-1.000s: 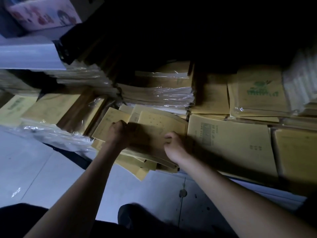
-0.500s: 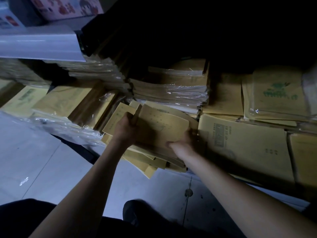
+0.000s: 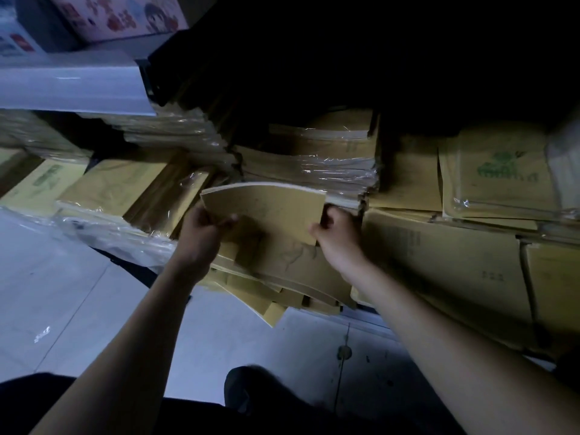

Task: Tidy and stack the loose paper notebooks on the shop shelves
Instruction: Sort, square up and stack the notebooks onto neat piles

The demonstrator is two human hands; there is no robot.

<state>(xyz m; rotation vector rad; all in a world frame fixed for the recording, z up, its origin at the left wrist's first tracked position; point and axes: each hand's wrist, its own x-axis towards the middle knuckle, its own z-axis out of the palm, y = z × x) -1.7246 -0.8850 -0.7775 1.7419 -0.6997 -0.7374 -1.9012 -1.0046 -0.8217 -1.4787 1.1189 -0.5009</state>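
Observation:
A small bundle of tan paper notebooks point(image 3: 270, 208) is lifted and bowed upward above a messy loose pile of the same notebooks point(image 3: 282, 277) on the low shelf. My left hand point(image 3: 204, 230) grips the bundle's left edge, thumb on top. My right hand point(image 3: 335, 233) grips its right edge with curled fingers. The pile's lower notebooks stick out crookedly over the shelf front.
Plastic-wrapped notebook stacks point(image 3: 314, 161) sit right behind the bundle, and more wrapped packs point(image 3: 131, 189) lie to the left. Flat tan packets point(image 3: 439, 255) fill the shelf on the right. A white shelf board point(image 3: 72, 89) juts out above left. Grey floor tiles point(image 3: 62, 293) lie below.
Both hands have gathered several notebooks off the top of the loose pile and raised them, bending them into an arch. The view has shifted closer and left.

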